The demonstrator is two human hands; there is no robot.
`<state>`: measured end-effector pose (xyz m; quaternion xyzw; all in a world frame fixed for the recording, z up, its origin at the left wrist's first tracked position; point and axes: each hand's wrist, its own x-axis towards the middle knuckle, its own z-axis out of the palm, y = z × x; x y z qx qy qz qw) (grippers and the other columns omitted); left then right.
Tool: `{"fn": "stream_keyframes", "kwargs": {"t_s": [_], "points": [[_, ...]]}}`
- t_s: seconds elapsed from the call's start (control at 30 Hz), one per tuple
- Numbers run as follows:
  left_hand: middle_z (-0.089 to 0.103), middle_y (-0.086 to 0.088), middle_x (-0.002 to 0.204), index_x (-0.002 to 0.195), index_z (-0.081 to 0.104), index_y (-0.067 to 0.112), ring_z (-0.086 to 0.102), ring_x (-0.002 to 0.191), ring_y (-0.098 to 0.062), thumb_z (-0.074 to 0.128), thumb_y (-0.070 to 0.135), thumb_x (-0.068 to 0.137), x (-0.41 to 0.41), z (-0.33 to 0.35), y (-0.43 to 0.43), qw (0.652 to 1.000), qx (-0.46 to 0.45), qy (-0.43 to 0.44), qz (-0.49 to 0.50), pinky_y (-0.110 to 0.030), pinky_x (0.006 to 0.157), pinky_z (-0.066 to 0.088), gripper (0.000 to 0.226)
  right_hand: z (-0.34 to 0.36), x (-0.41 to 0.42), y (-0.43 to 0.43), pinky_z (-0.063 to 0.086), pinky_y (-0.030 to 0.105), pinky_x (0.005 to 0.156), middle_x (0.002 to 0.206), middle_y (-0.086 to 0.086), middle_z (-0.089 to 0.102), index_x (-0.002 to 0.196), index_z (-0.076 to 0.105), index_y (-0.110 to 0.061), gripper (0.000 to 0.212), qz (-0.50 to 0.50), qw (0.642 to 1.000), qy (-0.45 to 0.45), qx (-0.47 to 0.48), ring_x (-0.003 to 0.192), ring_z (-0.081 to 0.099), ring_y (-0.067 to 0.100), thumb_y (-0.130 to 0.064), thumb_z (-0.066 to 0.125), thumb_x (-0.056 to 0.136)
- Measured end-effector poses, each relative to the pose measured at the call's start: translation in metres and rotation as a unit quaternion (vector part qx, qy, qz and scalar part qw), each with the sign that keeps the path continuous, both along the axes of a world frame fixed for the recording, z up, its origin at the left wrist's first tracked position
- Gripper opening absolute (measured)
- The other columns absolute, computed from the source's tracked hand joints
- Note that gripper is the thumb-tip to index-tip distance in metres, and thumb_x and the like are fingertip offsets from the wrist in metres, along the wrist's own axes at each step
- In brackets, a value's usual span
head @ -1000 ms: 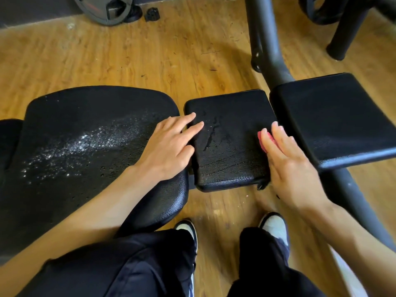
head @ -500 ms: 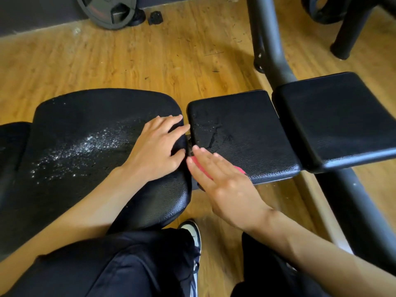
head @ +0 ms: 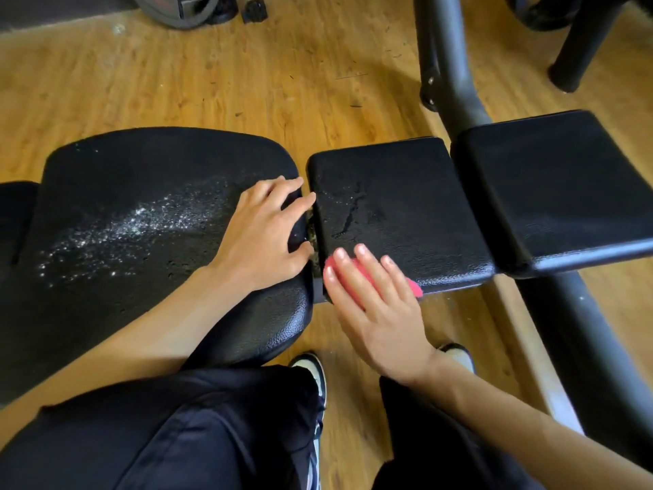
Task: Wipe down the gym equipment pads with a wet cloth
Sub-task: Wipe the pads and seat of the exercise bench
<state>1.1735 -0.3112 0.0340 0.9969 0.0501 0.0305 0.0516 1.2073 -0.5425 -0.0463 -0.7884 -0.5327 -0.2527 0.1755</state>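
Since half a second ago the right hand (head: 374,305), flat on the pink cloth (head: 413,287), has barely shifted along the middle pad (head: 406,206)'s lower-left edge, unwiped pad stretching upper right, while the open left hand (head: 265,231) apparently braces the seat pad (head: 141,206).

Right hand (head: 380,309) is flat on the near-left corner of the middle pad (head: 399,210), fingers spread, with the pink cloth (head: 411,286) squashed under them and poking out to the right. Left hand (head: 263,235) rests on the big pad (head: 134,221), fingertips right at the gap between pads. Shiny droplets sit left of that hand, and a wet streak just past the right fingertips.
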Motion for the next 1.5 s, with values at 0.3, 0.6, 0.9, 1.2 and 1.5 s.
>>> {"fn": "stream_keyframes", "kwargs": {"t_s": [0.3, 0.6, 0.9, 1.2, 1.5], "points": [[0.048, -0.009, 0.153, 0.146, 0.056, 0.013, 0.037, 0.145, -0.035, 0.048, 0.045, 0.083, -0.001, -0.002, -0.001, 1.000, -0.004, -0.007, 0.011, -0.053, 0.110, 0.035, 0.071, -0.013, 0.052, -0.066, 0.012, 0.041, 0.128, 0.163, 0.010, 0.024, 0.161, 0.025, -0.013, 0.060, -0.028, 0.990, -0.125, -0.052, 0.153, 0.023, 0.032, -0.008, 0.035, 0.102], [0.049, -0.007, 0.152, 0.146, 0.054, 0.013, 0.036, 0.145, -0.033, 0.042, 0.048, 0.079, 0.001, 0.001, -0.010, 0.999, -0.007, 0.000, 0.036, -0.054, 0.111, 0.035, 0.076, 0.008, 0.023, -0.032, 0.011, 0.047, 0.126, 0.165, 0.015, 0.027, 0.154, 0.034, -0.008, 0.059, -0.065, 0.996, 0.013, -0.052, 0.153, 0.020, 0.037, -0.046, 0.029, 0.110], [0.041, -0.015, 0.155, 0.149, 0.051, 0.014, 0.031, 0.147, -0.037, 0.045, 0.048, 0.079, -0.001, 0.001, -0.011, 0.999, 0.025, -0.012, 0.037, -0.052, 0.120, 0.024, 0.078, 0.047, 0.034, -0.022, 0.021, 0.046, 0.127, 0.163, 0.019, 0.032, 0.157, 0.034, -0.004, 0.065, -0.156, 0.969, 0.160, -0.102, 0.154, 0.027, 0.030, -0.045, 0.015, 0.111], [0.040, -0.016, 0.156, 0.153, 0.046, 0.015, 0.029, 0.149, -0.037, 0.042, 0.054, 0.079, 0.000, 0.001, -0.009, 0.999, 0.028, 0.001, 0.046, -0.051, 0.125, 0.018, 0.083, 0.062, 0.109, 0.063, 0.009, 0.044, 0.129, 0.169, 0.021, 0.008, 0.162, 0.010, -0.001, 0.077, -0.198, 0.936, 0.240, -0.166, 0.158, 0.001, 0.032, -0.054, 0.006, 0.105], [0.031, -0.021, 0.162, 0.158, 0.029, 0.001, 0.024, 0.153, -0.035, 0.040, 0.058, 0.077, 0.003, -0.002, -0.006, 0.997, 0.029, 0.011, 0.075, -0.048, 0.128, 0.014, 0.100, 0.071, 0.110, 0.109, 0.010, 0.041, 0.129, 0.170, 0.017, 0.006, 0.162, 0.012, -0.001, 0.076, -0.062, 0.950, 0.220, -0.211, 0.159, 0.003, 0.027, -0.052, 0.011, 0.105]]}}
